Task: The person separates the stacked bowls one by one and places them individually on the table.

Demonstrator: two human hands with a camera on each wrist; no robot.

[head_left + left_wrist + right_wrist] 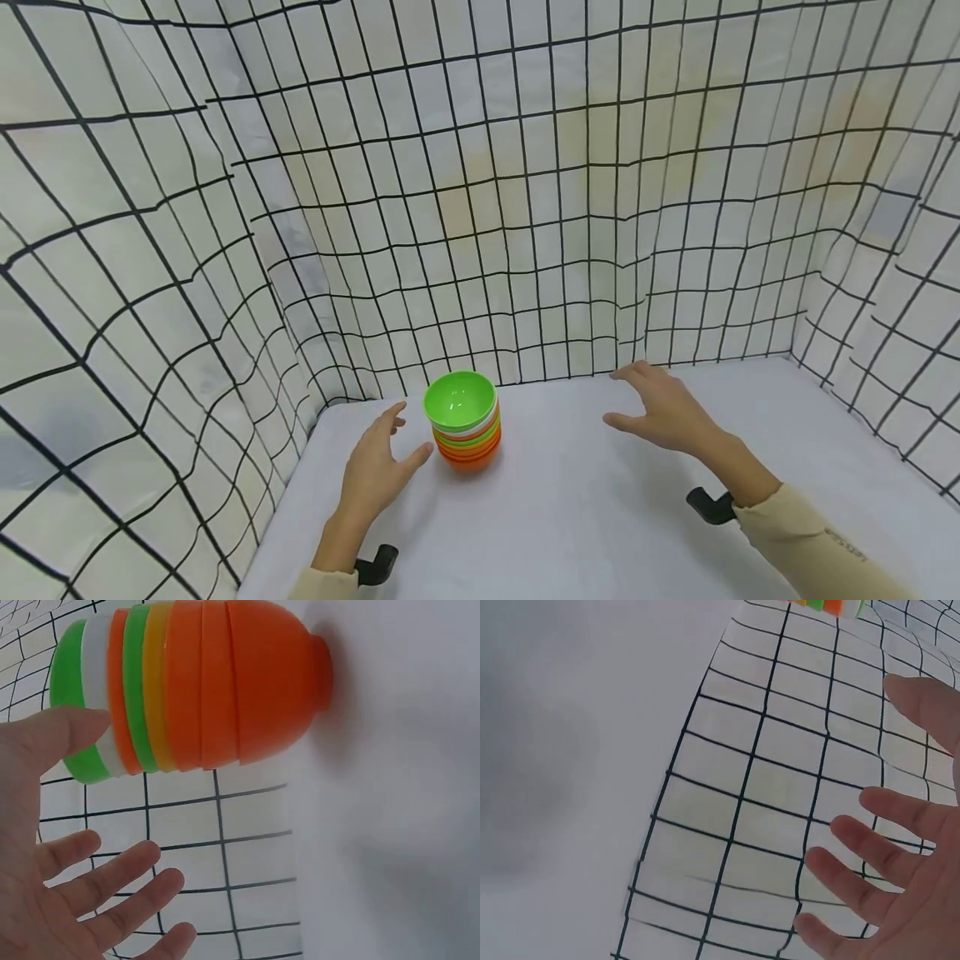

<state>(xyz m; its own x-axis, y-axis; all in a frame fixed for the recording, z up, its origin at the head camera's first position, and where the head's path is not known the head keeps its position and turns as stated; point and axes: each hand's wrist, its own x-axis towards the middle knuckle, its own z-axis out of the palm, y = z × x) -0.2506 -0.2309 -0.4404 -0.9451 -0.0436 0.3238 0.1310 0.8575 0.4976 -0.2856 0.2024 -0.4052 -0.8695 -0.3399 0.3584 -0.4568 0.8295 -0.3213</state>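
Note:
A stack of nested bowls (pixel 467 446) in green, white, yellow and orange stands upright on the white table, a green bowl (pixel 459 402) on top and orange ones at the bottom. Just left of the stack is my left hand (pixel 375 471), fingers spread and thumb pointing toward it. In the left wrist view the thumb (pixel 71 735) overlaps the upper bowls (pixel 94 697), and the palm holds nothing. My right hand (pixel 663 408) hovers over the table well to the right of the stack, fingers apart and holding nothing.
Black grid netting (pixel 525 242) over pale sheeting rises at the back and along both sides of the white table (pixel 562 517). Each wrist carries a black camera mount (pixel 378 565) near the sleeve cuff.

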